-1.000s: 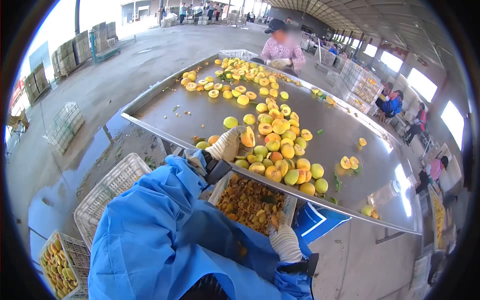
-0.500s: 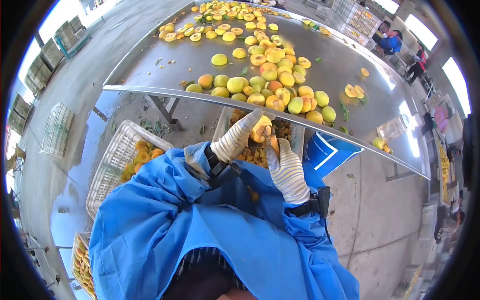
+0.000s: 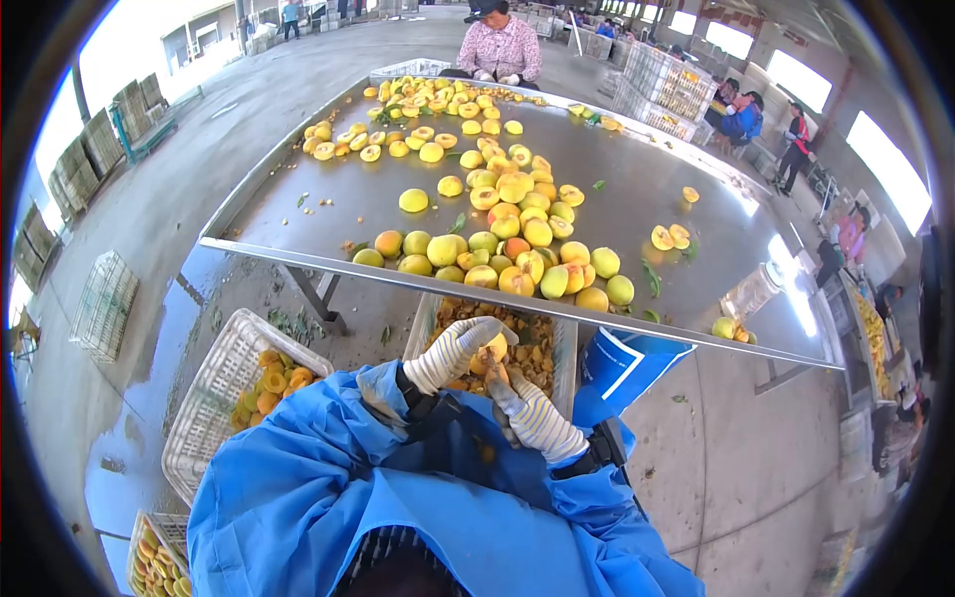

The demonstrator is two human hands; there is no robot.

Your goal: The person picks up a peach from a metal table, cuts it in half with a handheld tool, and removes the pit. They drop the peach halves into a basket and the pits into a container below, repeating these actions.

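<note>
Two gloved hands, one peach, just below the table's near edge.

The left hand [image 3: 453,353] is clamped around one peach [image 3: 489,348]. The right hand [image 3: 532,418] has curled fingers touching the fruit, but whether it grips anything cannot be told. Both are over the one crate [image 3: 567,348] of pits under the table [image 3: 617,214]. Two baskets [image 3: 199,438] sit left of it. One person [image 3: 494,45] is at its far end.

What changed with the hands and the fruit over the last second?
The left hand drew a peach off the table to above the crate of pits; the right hand rose to it. The fruit pile and the white basket stayed put.
</note>
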